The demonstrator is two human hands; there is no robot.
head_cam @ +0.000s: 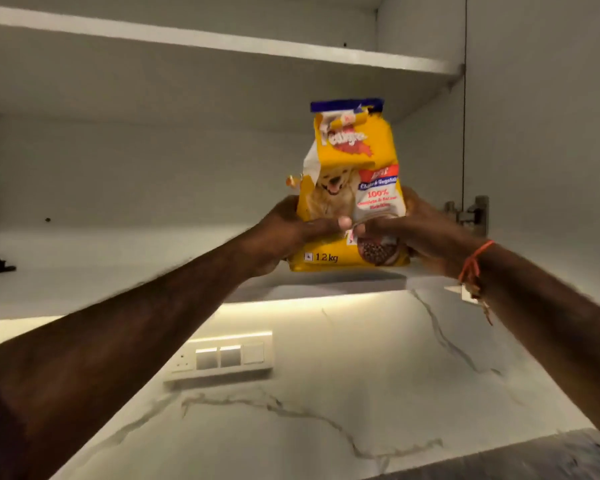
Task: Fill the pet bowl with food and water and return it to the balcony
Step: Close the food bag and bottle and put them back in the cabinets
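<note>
A yellow bag of dog food (352, 161) with a dog's picture and a torn top stands upright at the front edge of the lower shelf (101, 282) of an open wall cupboard. My left hand (284, 233) grips the bag's lower left side, thumb across its front. My right hand (420, 230) grips its lower right side, and an orange thread is tied round that wrist. Both arms reach up to it. The pet bowl is not in view.
The upper shelf (222, 39) runs above the bag. A cupboard hinge (471, 213) sits just right of my right hand. Below the cupboard, a lit marble backsplash carries a switch plate (222, 358). A small dark object (2, 265) lies at the shelf's far left.
</note>
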